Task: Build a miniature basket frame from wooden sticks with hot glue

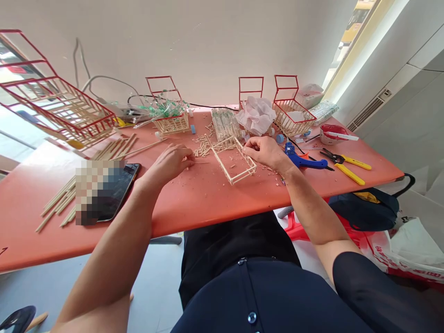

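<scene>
A small rectangular frame of pale wooden sticks [243, 175] rests on the orange table [194, 203] in front of me. My right hand [266, 150] is closed on its right side, with thumb and fingertips pinched at the upper rail. Left of the frame, my left hand [173, 162] hovers just over the tabletop, thumb and fingers pinched together. A thin pale strand [201, 162] reaches out from those fingertips toward the frame; its material is unclear. Short cut stick pieces [203, 148] lie heaped behind the frame, with crumbs scattered around it.
A blue glue gun [305, 161] and yellow-handled pliers [350, 169] lie at right, near a red heart-shaped container [336, 134]. At left are a phone [126, 189], long sticks [57, 203] and a large red-trimmed stick cart [69, 111]. Smaller carts [171, 124] stand along the back.
</scene>
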`<state>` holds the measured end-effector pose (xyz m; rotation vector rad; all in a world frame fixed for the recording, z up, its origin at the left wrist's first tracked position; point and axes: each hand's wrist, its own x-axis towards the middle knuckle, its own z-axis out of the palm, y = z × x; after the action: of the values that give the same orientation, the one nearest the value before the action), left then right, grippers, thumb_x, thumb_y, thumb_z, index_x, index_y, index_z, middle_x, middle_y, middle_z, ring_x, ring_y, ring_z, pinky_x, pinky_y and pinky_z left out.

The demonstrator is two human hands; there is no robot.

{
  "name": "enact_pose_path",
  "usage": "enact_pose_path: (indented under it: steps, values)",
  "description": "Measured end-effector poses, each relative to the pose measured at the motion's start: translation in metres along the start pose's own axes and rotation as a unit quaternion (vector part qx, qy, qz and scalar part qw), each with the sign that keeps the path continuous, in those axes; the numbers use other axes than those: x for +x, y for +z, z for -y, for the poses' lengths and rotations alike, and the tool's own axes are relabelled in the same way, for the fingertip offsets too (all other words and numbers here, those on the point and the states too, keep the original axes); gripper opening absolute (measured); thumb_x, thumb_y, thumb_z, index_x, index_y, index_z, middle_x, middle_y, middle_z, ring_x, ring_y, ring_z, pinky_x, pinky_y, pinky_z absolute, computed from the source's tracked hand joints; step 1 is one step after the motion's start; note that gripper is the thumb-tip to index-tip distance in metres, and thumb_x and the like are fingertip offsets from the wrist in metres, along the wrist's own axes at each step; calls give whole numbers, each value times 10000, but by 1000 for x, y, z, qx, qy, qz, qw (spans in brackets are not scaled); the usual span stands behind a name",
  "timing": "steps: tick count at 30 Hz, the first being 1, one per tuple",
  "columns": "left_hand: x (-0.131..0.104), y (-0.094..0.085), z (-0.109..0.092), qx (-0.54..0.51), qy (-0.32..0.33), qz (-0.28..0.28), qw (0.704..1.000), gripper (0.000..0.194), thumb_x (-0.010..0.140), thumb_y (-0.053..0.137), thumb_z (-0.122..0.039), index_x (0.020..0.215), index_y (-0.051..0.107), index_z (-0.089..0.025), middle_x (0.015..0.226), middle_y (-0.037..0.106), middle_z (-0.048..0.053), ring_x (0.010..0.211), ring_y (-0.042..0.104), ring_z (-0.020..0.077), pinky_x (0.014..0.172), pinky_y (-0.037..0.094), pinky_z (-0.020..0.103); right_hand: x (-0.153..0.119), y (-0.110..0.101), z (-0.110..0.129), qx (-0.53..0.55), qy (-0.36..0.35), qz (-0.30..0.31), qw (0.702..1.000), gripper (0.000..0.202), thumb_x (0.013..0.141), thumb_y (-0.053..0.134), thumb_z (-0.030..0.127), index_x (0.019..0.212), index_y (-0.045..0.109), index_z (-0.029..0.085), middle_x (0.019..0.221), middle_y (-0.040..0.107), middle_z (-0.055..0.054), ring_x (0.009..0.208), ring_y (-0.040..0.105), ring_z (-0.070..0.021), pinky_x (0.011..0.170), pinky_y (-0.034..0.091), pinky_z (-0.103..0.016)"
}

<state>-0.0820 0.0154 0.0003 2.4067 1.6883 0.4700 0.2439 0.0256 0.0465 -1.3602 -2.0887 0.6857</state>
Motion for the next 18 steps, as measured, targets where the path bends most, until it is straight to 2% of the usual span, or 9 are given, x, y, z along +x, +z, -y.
enact_pose_path:
  steps: [2, 4, 7, 9, 12, 15, 18]
  values:
    - [2, 0, -2, 15, -3, -12, 1000, 146, 832, 585, -285, 745, 680, -216, 942, 723, 115, 1017, 652, 312, 995, 492, 433, -1, 2, 1, 2, -1, 9, 1000, 176, 859, 650, 293, 747, 673, 160, 642, 599, 28, 652, 499, -113, 680, 370, -259]
    - [3, -2, -4, 24, -39, -75, 996, 167, 885, 568, -258, 839, 719, -204, 1004, 730, 123, 1111, 638, 318, 1062, 475, 436, -1, 5, 2, 1, 3, 20, 1000, 172, 867, 648, 278, 752, 682, 154, 650, 617, 24, 648, 506, -112, 679, 377, -255]
    - [4, -10, -3, 14, -125, -215, 968, 330, 928, 578, -250, 1186, 765, -162, 1224, 724, 138, 1180, 630, 296, 1116, 466, 427, -2, 11, 4, -10, 15, 31, 999, 159, 887, 647, 247, 782, 708, 144, 676, 657, 16, 640, 520, -107, 674, 382, -246]
    - [3, -16, 0, -3, -164, -262, 951, 486, 909, 605, -231, 1375, 709, -139, 1324, 706, 142, 1139, 650, 269, 1076, 498, 400, -3, 16, 6, -28, 25, 40, 998, 151, 899, 654, 229, 800, 728, 142, 701, 692, 7, 641, 538, -106, 660, 376, -241]
    - [-1, -23, 8, -15, -197, -255, 947, 512, 889, 602, -206, 1382, 712, -120, 1267, 745, 124, 1070, 672, 241, 1000, 526, 359, -4, 20, 10, -74, 48, 52, 995, 161, 916, 672, 233, 795, 740, 151, 730, 736, -7, 648, 578, -114, 624, 353, -244]
    - [-5, -28, 15, -8, -237, -235, 943, 456, 892, 600, -216, 1311, 756, -131, 1152, 784, 97, 1060, 684, 239, 1060, 499, 363, -5, 20, 13, -100, 67, 61, 991, 193, 940, 680, 249, 773, 724, 162, 705, 746, -11, 638, 622, -120, 610, 360, -240]
    - [-7, -31, 17, -9, -277, -217, 936, 421, 882, 601, -205, 1254, 787, -141, 1089, 800, 85, 1014, 681, 240, 1098, 478, 381, -6, 18, 14, -82, 75, 78, 991, 246, 981, 672, 268, 757, 689, 169, 629, 722, -6, 602, 660, -121, 618, 398, -223]
